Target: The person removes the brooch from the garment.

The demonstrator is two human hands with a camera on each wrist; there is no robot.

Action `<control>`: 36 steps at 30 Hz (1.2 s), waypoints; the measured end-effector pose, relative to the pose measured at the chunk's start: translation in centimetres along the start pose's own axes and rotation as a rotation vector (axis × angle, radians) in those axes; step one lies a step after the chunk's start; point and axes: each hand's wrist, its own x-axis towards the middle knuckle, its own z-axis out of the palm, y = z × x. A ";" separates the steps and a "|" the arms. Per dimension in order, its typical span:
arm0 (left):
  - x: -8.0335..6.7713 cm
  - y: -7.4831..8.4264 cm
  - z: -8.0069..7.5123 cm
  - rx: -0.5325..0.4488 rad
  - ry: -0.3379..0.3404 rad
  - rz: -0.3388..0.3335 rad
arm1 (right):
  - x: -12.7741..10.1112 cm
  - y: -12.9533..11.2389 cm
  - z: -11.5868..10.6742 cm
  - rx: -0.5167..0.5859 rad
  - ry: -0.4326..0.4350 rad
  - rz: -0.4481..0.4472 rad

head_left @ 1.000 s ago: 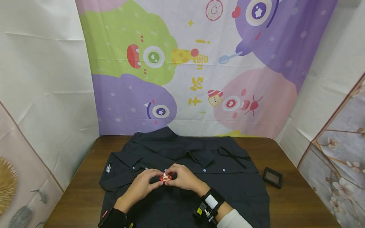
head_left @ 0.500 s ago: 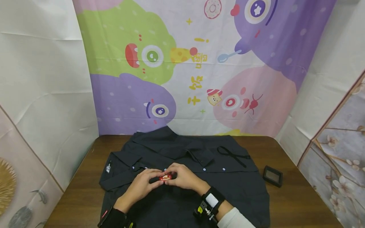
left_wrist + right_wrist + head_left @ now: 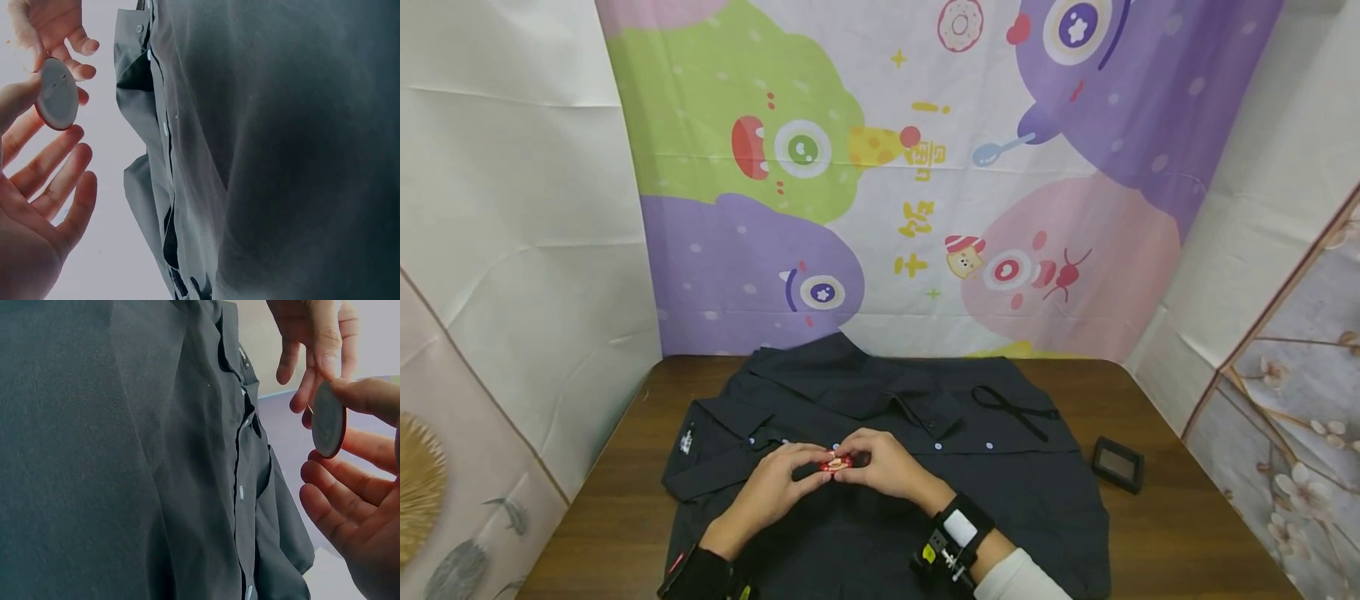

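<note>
Pinching a small round badge [image 3: 836,463] by its rim, the left hand [image 3: 775,483] and the right hand [image 3: 883,467] meet above the middle of a brown wooden desk [image 3: 602,508]. Each hand's thumb and fingertips are drawn in to the badge's thickness; the other fingers fan out loosely, holding nothing. The badge's front is red with a design too small to read. The wrist views show its pale back, where a thin pin [image 3: 309,409] seems to stand away. It is probably light, stiff and slightly slick, best held by the rim, clear of the pin's point. Beneath the hands, a dark buttoned shirt [image 3: 850,550] covers the desk's centre up to its far edge. A black cord [image 3: 1017,411] lies on the shirt, toward the far right corner. Near the desk's right edge sits a small black case [image 3: 1117,465].
</note>
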 end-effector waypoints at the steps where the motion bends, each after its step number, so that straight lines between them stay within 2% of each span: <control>1: 0.0 0.0 0.0 -0.006 0.001 -0.001 | 0.0 0.0 0.0 0.004 0.002 0.000; 15: 0.0 0.2 0.0 -0.053 0.011 -0.076 | -0.1 0.0 0.1 0.080 0.043 -0.005; 29: 0.0 0.0 0.1 -0.084 0.066 -0.063 | -0.3 0.3 0.2 0.152 0.030 0.001; 36: -0.1 0.2 0.0 -0.102 0.055 -0.103 | -0.4 0.2 0.3 0.152 0.030 0.022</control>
